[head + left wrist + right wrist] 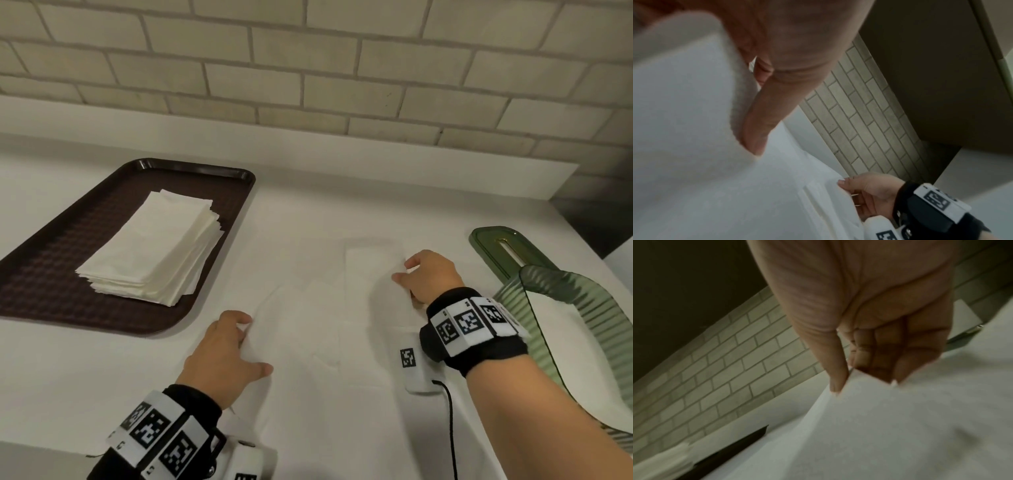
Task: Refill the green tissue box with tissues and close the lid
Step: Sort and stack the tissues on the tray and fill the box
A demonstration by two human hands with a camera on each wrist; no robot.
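A white tissue (308, 325) lies unfolded on the white counter between my hands. My left hand (246, 346) pinches its left edge, thumb on top (760, 113). My right hand (407, 272) pinches its right edge between thumb and curled fingers (855, 369), and also shows in the left wrist view (865, 191). The tissue sags between the two grips (777, 194) (900, 426). The ribbed green tissue box (561, 284) stands open at the right, just beyond my right wrist, with white inside. Its green lid (479, 240), with a slot, lies behind the box.
A dark brown tray (51, 274) at the left holds a stack of folded white tissues (154, 246); both also show in the right wrist view: tray (731, 449), stack (659, 465). A tiled wall (308, 68) runs behind the counter. The counter's right edge drops off past the box.
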